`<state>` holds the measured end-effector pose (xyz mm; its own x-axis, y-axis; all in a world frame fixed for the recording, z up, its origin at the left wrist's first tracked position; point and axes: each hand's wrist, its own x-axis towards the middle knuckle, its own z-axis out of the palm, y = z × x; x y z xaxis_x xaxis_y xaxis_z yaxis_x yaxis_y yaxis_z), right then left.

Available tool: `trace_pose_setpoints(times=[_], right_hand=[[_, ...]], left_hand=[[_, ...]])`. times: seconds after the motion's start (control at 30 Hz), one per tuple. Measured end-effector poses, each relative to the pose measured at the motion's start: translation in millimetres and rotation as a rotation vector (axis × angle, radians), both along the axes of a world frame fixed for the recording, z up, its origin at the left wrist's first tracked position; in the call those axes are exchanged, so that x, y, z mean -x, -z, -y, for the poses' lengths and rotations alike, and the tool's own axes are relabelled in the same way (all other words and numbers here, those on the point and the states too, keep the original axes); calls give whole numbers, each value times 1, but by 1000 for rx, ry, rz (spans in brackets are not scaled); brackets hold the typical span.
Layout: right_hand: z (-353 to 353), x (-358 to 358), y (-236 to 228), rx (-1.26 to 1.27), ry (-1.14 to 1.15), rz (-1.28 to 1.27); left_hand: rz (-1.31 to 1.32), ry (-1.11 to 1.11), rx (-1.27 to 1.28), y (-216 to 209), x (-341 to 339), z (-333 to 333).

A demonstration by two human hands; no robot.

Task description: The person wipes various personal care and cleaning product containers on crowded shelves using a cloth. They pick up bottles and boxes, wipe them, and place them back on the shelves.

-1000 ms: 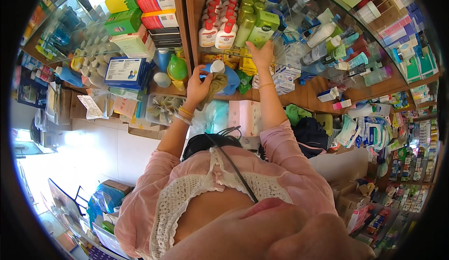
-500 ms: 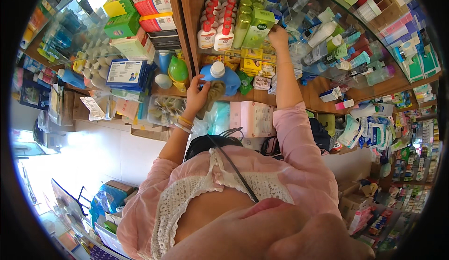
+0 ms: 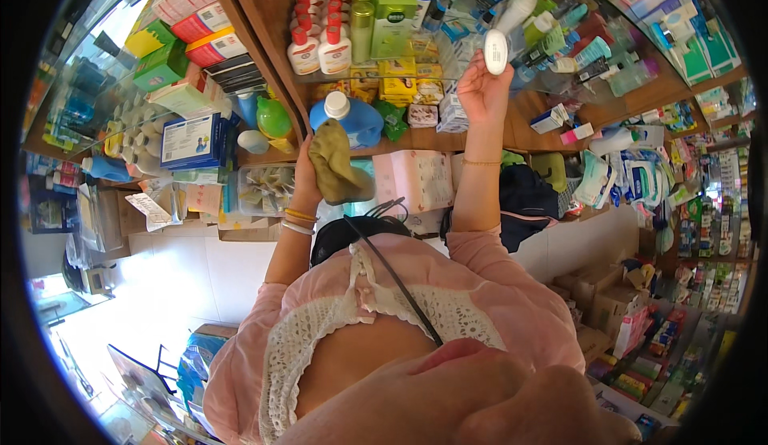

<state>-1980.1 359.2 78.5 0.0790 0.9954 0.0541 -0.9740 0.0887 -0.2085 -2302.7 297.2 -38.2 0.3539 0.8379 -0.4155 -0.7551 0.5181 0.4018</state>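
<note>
My right hand (image 3: 482,97) is raised before the glass shelf, its fingers closed round a white bottle (image 3: 495,51). The bottle's oval end, with small print on it, faces me; the rest of its body is mostly hidden. A crumpled olive-green cloth (image 3: 332,161) hangs from my left hand (image 3: 305,174), whose fingers are partly behind it. Just beyond the cloth stands a big blue jug (image 3: 358,122) with a white cap. On the upper shelf are rows of white bottles with red caps (image 3: 334,49), green cans (image 3: 362,37) and a green box (image 3: 393,22).
Yellow packs (image 3: 398,81) and a green bag (image 3: 391,119) lie beside the jug. Many tubes and bottles (image 3: 552,45) crowd the shelf at right. A wooden upright (image 3: 256,41) divides the shelves. Pink tissue packs (image 3: 416,179) lie below the shelf edge.
My right hand has come back from deep in the shelf, beside the green box, and now holds the white bottle. My left hand has drawn nearer and left with the cloth, off the jug.
</note>
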Motion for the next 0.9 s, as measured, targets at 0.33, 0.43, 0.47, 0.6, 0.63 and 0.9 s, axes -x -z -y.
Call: trace_pose_setpoints(times=[0.33,0.43,0.47,0.6,0.63,0.9], right_hand=[[44,19,-45,34,23,56],[51,24,-51,27,44,95],[53,26,-52,27,53,111],[61,26,-53,56,31,134],[63,28,-55,79,24,150],[65,29,-67,129,-297,411]], left_hand=[[247,23,-38,-54,-33,6],[266,13,-62,-60,-34,9],[265,5,-70,-61,-34,11],[321,7,-96,-75,-36,17],[317,-3,-101,-76,-36,17],[324,-6,-154,-89,-39,27]])
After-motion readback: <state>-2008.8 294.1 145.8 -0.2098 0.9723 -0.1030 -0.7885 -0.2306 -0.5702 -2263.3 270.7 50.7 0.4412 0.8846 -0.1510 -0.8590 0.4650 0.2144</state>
